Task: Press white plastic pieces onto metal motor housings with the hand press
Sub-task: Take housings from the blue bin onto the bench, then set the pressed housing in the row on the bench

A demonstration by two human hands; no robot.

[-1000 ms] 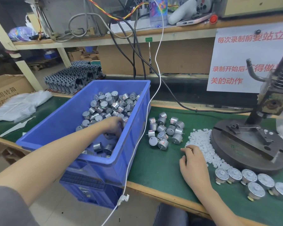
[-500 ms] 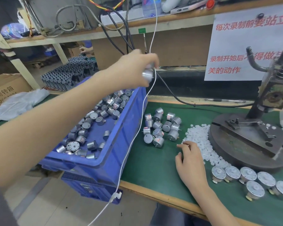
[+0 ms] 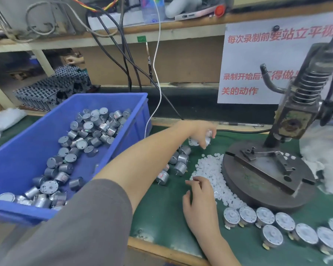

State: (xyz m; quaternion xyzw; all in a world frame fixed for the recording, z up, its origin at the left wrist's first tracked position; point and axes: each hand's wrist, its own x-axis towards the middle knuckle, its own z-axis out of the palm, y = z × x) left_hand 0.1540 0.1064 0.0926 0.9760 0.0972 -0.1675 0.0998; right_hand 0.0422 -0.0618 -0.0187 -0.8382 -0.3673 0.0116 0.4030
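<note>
Back wall behind hand press: white notice, red "关的动作"

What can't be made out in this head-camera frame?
Head view:
- How many motor housings the left hand grips: fingers cover them, and there is motion blur.
- Whether the right hand pinches one of the white plastic pieces: too small.
- Hand press top: cut off by the upper right edge.
</note>
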